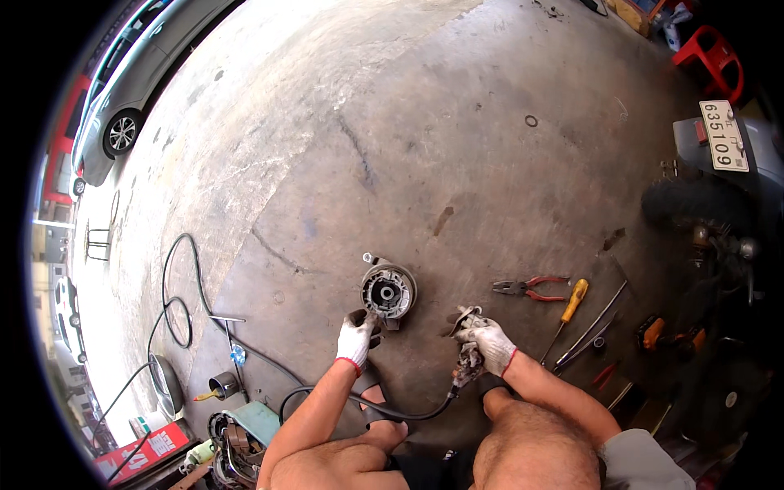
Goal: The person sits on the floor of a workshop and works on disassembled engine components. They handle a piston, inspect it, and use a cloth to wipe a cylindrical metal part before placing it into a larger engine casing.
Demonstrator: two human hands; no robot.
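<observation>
Drum-shaped metal hub (389,292) lay on the concrete floor (457,147) just above centre-bottom of the frame, its open face turned up toward the camera. The left hand (356,336), gloved, sat just below and left of it, grip pinched on its lower edge. The right hand (488,343), farther off to the lower right, was closed around an air gun (468,359) on a black hose (408,412), nozzle aimed upper-left toward the hub. Red pliers (529,287) lay beyond.
</observation>
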